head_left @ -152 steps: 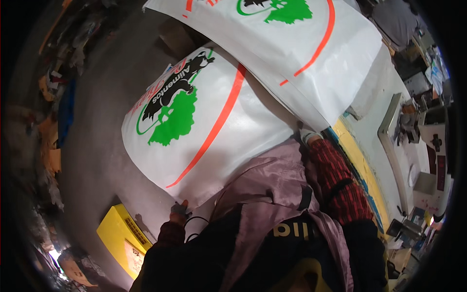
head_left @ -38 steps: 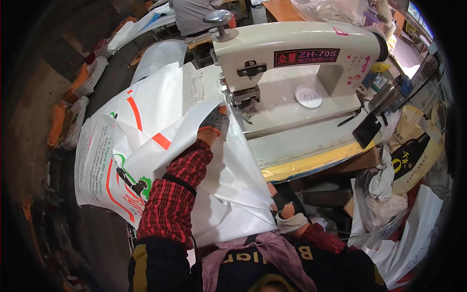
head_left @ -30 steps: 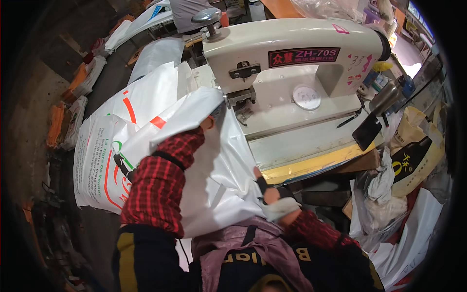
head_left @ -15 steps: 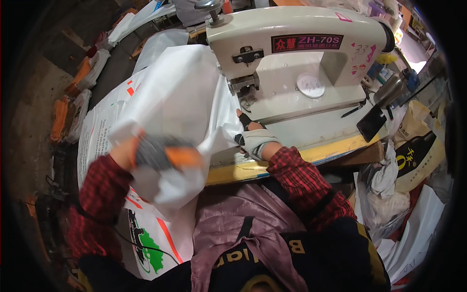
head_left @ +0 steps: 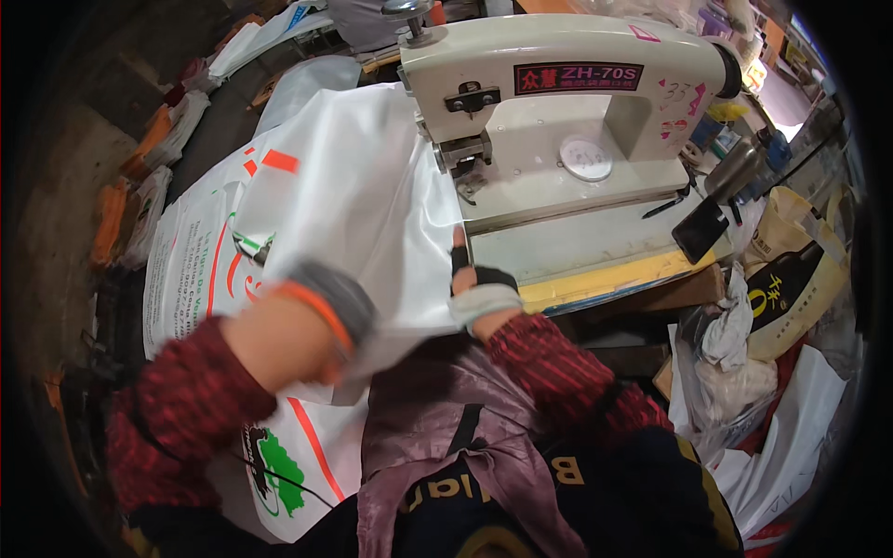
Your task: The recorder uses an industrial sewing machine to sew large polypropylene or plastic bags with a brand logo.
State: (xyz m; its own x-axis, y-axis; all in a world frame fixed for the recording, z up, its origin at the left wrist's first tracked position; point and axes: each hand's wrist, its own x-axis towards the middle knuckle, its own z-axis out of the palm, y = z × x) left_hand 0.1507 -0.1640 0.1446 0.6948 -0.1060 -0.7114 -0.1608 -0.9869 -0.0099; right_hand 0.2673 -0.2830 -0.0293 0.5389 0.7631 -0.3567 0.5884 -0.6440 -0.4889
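Observation:
A large white printed plastic sack (head_left: 372, 177) spreads over the left of the work surface, its right edge running up to the needle area of a cream sewing machine (head_left: 577, 56). At that edge, just below the needle area, is my right hand (head_left: 484, 281) in a black and white fingerless glove. Its index finger points up along the sack while the hand is closed on the edge. My left hand (head_left: 330, 312), in a grey and orange glove, is over the sack's near part. Motion blurs it, and its fingers are hidden.
The table's yellow front edge (head_left: 623, 281) runs to the right. A black phone (head_left: 699, 229) and a dark bottle (head_left: 738, 167) stand right of the machine. Bags and white sheets (head_left: 791, 446) crowd the lower right. More printed sack (head_left: 298, 456) hangs beside my lap.
My left hand has swung down and toward me, and the bunched sack now lies more spread out. My right hand has shifted slightly left and lower along the edge.

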